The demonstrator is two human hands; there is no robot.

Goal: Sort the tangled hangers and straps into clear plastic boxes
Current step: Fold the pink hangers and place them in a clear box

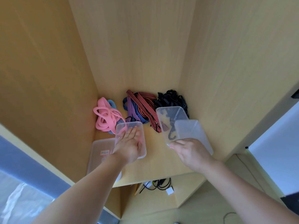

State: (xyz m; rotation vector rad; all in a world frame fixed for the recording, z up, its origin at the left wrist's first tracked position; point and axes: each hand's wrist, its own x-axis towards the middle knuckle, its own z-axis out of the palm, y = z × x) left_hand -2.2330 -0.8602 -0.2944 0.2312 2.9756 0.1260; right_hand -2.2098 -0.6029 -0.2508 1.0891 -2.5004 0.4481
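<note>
On the wooden shelf (155, 160) lie three heaps: pink hangers (105, 117) at the left, striped straps (139, 107) in the middle, black straps (171, 99) at the back right. My left hand (129, 146) reaches flat into a clear plastic box (142, 126) in front of the pink heap, fingers straight. My right hand (189, 152) grips the near edge of a second clear box (168, 113), tilted up, with a dark hook (171, 136) and a small piece inside. A clear lid (194, 131) leans beside it on the right.
Another clear lid or box (100, 152) with a label lies at the shelf's front left, under my left forearm. Wooden walls close the shelf at left, back and right. Cables (158, 185) lie on the floor below the front edge.
</note>
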